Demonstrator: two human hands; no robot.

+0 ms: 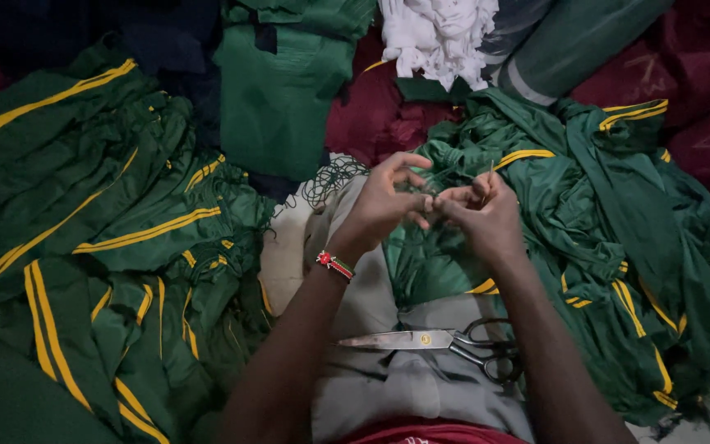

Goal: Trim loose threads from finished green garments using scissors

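Seated amid heaped cloth, a person works with both hands raised over the lap, fingertips meeting at the centre of the view. Green garments with yellow stripes [100, 247] crowd the whole left side up to the forearm, and a second pile of the same green fabric [610, 230] fills the right side to the frame's edge, so the only open room is the narrow strip of grey-clad lap [388, 362] between the two arms. Large metal scissors [429, 339] lie there, blades pointing left, handles just beside the right forearm. The left hand [381, 205] is tilted palm-inward, its grip narrow, thumb and fingers pinched on what looks like a thin dark thread, too fine to make out clearly. The right hand [482, 214] shows its back to the camera, fingers curled tight and touching the left fingertips; a slender needle-like piece [490, 171] rises from it. A red beaded bracelet [334, 265] circles the left wrist. Maroon cloth [371, 115] and a white bundle [437, 37] lie beyond the hands.
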